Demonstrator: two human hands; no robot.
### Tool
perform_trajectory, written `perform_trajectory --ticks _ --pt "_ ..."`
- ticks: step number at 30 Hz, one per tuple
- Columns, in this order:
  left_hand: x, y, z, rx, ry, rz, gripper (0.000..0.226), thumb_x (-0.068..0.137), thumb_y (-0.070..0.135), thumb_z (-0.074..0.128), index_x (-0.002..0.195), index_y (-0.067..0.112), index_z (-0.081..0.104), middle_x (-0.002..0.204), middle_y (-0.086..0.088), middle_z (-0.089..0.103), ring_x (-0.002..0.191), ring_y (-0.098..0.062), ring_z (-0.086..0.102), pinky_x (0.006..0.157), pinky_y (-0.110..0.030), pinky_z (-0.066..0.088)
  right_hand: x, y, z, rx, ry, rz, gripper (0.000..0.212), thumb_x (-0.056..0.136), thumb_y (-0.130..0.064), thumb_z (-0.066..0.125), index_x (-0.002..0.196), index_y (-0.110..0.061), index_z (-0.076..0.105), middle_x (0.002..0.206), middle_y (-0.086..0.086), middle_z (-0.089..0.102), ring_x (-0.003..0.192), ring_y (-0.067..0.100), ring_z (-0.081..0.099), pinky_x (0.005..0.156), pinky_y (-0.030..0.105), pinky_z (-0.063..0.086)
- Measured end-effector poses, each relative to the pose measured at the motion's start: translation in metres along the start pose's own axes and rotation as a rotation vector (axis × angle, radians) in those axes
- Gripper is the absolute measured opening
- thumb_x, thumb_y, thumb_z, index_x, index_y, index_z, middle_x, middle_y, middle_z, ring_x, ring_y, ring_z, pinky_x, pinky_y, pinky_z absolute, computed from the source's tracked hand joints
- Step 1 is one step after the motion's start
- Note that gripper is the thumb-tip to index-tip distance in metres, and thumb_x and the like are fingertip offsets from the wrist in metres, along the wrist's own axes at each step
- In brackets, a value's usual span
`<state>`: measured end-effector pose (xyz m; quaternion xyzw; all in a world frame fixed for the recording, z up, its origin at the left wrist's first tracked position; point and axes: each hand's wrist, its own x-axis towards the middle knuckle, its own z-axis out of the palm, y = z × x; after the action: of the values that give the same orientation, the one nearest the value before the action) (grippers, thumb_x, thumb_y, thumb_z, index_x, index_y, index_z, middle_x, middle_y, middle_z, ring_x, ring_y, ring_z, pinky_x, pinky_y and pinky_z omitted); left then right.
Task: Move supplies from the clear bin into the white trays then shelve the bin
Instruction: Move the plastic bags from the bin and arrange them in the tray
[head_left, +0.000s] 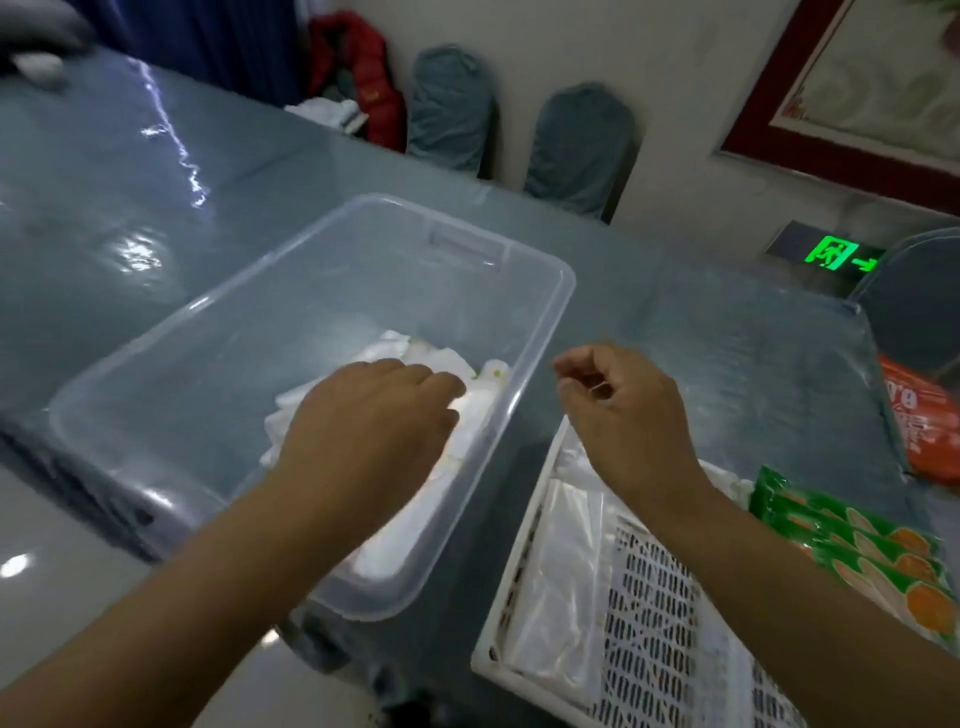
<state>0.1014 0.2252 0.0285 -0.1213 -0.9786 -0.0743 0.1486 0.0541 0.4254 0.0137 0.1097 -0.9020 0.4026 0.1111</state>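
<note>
1. While my left hand (371, 421) reaches into the clear bin (540, 332), its grip lies open on white packets (415, 358).
2. Right hand (621, 410) hovers over the white tray (498, 644), loosely curled, empty, ready to receive.

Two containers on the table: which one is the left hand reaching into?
The clear bin: the left hand is down inside on the white packets. The perforated white tray sits under the right hand.
</note>
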Motion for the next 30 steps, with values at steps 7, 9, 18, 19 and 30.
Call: perform_trajectory --ticks 7,9,18,19,30 --pt "0.003 -0.154 0.002 0.126 -0.041 -0.265 0.018 0.085 0.024 0.055 0.099 0.022 0.068 0.092 -0.007 0.072 0.083 -0.033 0.064 0.067 -0.038 0.052 0.088 -0.057 0.115 -0.080 -0.498 -0.168 0.012 0.082 -0.019 0.060 0.089 -0.027 0.067 0.083 -0.012 0.063 0.080 0.009 0.061 0.075 0.027 0.049" --pt "0.008 -0.184 0.007 0.187 -0.132 -0.234 0.022 0.088 0.028 0.050 0.104 0.024 0.065 0.096 -0.003 0.071 0.084 -0.029 0.064 0.069 -0.036 0.053 0.112 -0.053 0.159 -0.258 -0.694 -0.206 0.016 0.084 -0.021 0.058 0.098 -0.026 0.065 0.088 -0.009 0.061 0.088 0.015 0.060 0.076 0.028 0.046" --pt "0.013 -0.240 0.034 0.208 -0.112 -0.002 0.016 0.084 0.028 0.055 0.093 0.022 0.067 0.082 0.003 0.072 0.082 -0.021 0.063 0.084 -0.034 0.038 0.141 -0.008 0.263 -0.928 -1.035 -0.446 0.047 0.079 -0.006 0.059 0.122 -0.018 0.045 0.119 0.006 0.055 0.099 0.028 0.056 0.078 0.037 0.046" --pt "0.012 -0.242 0.038 0.213 -0.127 0.009 0.016 0.083 0.028 0.056 0.091 0.022 0.068 0.082 0.003 0.072 0.082 -0.021 0.063 0.086 -0.035 0.036 0.140 -0.007 0.267 -0.957 -1.022 -0.485 0.047 0.077 -0.008 0.063 0.119 -0.017 0.046 0.116 0.006 0.054 0.097 0.027 0.054 0.075 0.036 0.045" --pt "0.015 -0.233 0.034 0.059 -0.056 -0.051 0.014 0.080 0.020 0.065 0.091 0.019 0.072 0.084 -0.001 0.074 0.083 -0.025 0.065 0.089 -0.038 0.037 0.162 -0.018 0.237 -0.960 -0.967 -0.543 0.025 0.078 -0.025 0.066 0.100 -0.018 0.057 0.104 0.005 0.057 0.090 0.025 0.056 0.064 0.032 0.035"
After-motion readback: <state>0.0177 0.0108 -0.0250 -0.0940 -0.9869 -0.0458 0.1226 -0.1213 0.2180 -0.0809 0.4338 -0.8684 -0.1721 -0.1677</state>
